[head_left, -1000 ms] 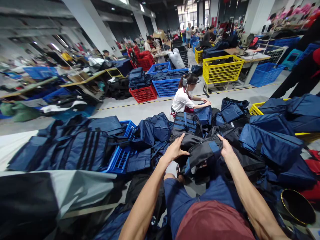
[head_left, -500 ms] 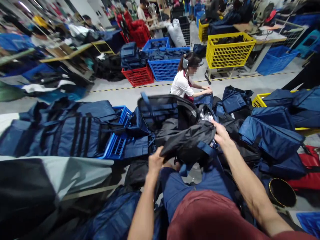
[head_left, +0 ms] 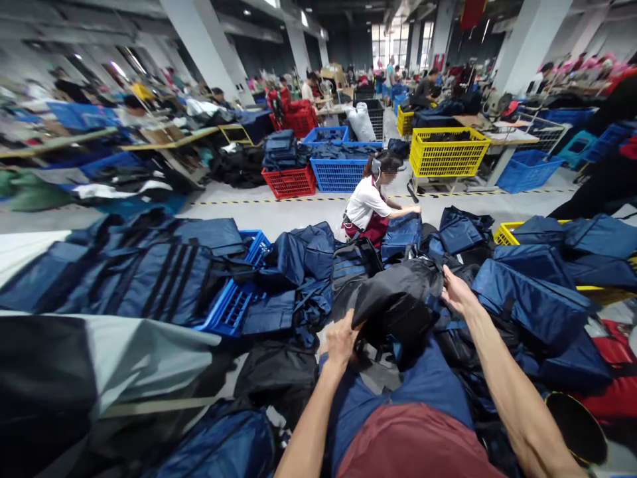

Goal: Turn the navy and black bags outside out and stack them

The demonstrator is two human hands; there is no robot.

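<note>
A black fabric bag [head_left: 403, 292] hangs bunched between my two hands, above my knees. My left hand [head_left: 341, 340] is closed on its near left edge. At the bag's right side, my right hand [head_left: 455, 290] pinches the edge with thumb and fingers. The underside of the bag lies in shadow, so its opening is hard to make out. Just beyond it, a dark bag with grey-blue stripes [head_left: 355, 262] rests on the pile. To the right of my right hand lies a stack of navy bags [head_left: 532, 292].
A person in a white top [head_left: 368, 206] crouches ahead, handling a navy bag [head_left: 401, 234]. On the left, navy bags [head_left: 124, 272] cover a surface beside a blue crate [head_left: 231, 309]. A black bag [head_left: 279, 375] lies by my left forearm. Farther off stands a yellow crate [head_left: 445, 156].
My view has tilted up. The held bag has lost its raised, gaping shape and now hangs lower and more folded. Both hands still grip it.
</note>
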